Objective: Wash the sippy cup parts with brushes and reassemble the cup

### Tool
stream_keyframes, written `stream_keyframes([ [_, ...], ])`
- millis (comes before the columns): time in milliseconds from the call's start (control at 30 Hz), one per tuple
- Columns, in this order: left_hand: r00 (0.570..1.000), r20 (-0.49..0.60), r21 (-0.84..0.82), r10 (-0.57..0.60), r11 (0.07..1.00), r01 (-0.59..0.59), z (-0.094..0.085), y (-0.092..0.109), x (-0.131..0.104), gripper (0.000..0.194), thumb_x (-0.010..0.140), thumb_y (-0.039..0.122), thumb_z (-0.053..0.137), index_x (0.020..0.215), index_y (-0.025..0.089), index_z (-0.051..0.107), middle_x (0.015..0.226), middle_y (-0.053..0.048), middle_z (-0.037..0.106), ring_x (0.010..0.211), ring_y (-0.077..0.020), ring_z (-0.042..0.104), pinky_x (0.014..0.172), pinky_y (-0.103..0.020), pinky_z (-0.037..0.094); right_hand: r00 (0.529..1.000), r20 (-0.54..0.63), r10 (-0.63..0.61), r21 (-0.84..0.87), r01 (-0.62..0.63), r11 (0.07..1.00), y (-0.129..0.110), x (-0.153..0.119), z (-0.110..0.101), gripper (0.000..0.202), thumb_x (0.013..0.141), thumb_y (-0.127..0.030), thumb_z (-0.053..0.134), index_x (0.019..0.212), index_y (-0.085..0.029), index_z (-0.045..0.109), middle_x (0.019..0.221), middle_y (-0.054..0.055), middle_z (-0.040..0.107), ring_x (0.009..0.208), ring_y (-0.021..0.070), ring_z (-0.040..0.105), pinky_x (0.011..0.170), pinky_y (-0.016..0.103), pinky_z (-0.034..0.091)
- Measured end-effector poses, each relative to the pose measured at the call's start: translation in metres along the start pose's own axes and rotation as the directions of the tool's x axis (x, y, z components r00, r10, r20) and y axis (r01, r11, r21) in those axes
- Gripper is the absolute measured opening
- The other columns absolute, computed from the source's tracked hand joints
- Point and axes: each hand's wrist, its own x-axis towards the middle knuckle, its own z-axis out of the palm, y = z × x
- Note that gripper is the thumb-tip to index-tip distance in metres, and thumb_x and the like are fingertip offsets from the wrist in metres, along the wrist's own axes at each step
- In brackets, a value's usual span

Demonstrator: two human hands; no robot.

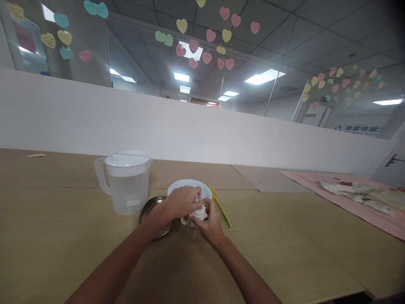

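A small container with a white ridged top (199, 213) stands between my hands over the table. Its lower part looks clear, with small red marks. My left hand (183, 202) comes from above with its fingers closed on the narrow upright piece at the top. Around the white top's right side curl the fingers of my right hand (213, 223). Behind the hands lies a white plate (179, 184), partly covered by them. A shallow round metal dish (145, 210) sits under my left wrist, and a green-handled tool with a yellow head (224, 213) lies right of the plate.
A clear lidded pitcher (129, 185) holding water stands on the left of the wooden table (63, 236). Far right, a pink cloth (300, 182) carries papers. A white low wall (190, 131) with glass above borders the table's back.
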Motion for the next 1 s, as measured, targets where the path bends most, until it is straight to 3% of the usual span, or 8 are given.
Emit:
stream_keyframes([
  [300,0.999,0.026,-0.026,-0.02,0.999,0.021,-0.002,-0.003,0.005,0.008,0.069,0.026,0.041,0.07,0.02,0.046,0.062,0.002,0.052,0.054,-0.0136,0.045,0.046,-0.024,0.025,0.998,0.057,0.012,-0.011,-0.011,1.0,0.005,-0.004,-0.003,0.07,0.057,-0.037,0.072,0.114,-0.02,0.035,0.094,0.005,0.061,0.079,0.0173,0.06,0.058,0.024,0.046],
  [467,1.0,0.03,-0.093,-0.001,0.996,0.004,-0.001,-0.011,0.008,0.009,0.069,0.029,0.041,0.066,0.02,0.042,0.056,0.004,0.045,0.051,-0.0122,0.04,0.046,-0.023,0.023,0.995,0.079,-0.062,-0.074,0.068,0.995,-0.004,0.0,-0.006,0.063,0.058,-0.04,0.071,0.111,-0.02,0.043,0.098,0.006,0.061,0.078,0.0173,0.059,0.064,0.026,0.047],
  [633,0.999,0.037,-0.163,-0.022,0.986,0.027,-0.004,-0.018,0.009,0.012,0.07,0.032,0.042,0.066,0.02,0.04,0.058,0.004,0.047,0.054,-0.0118,0.041,0.048,-0.023,0.023,0.987,0.07,-0.142,-0.125,0.15,0.981,-0.008,0.004,-0.005,0.051,0.061,-0.039,0.068,0.106,-0.02,0.051,0.098,0.007,0.061,0.087,0.0201,0.058,0.073,0.029,0.046],
  [800,0.998,-0.05,-0.061,-0.023,0.998,0.02,-0.005,-0.015,0.01,0.015,0.072,0.03,0.04,0.061,0.019,0.038,0.058,0.003,0.046,0.054,-0.0122,0.039,0.049,-0.023,0.022,0.989,0.053,-0.138,-0.178,0.145,0.973,-0.01,0.004,-0.001,0.04,0.064,-0.038,0.065,0.097,-0.018,0.055,0.085,0.005,0.062,0.073,0.017,0.057,0.061,0.025,0.046],
  [1000,0.988,-0.156,-0.043,-0.006,0.999,-0.001,-0.017,-0.019,0.003,0.024,0.078,0.034,0.036,0.058,0.019,0.034,0.057,0.002,0.046,0.053,-0.0125,0.039,0.049,-0.024,0.023,0.981,0.035,-0.188,-0.227,0.192,0.955,-0.011,0.003,-0.001,0.032,0.068,-0.041,0.062,0.09,-0.018,0.056,0.082,0.004,0.062,0.073,0.0162,0.057,0.064,0.025,0.044],
])
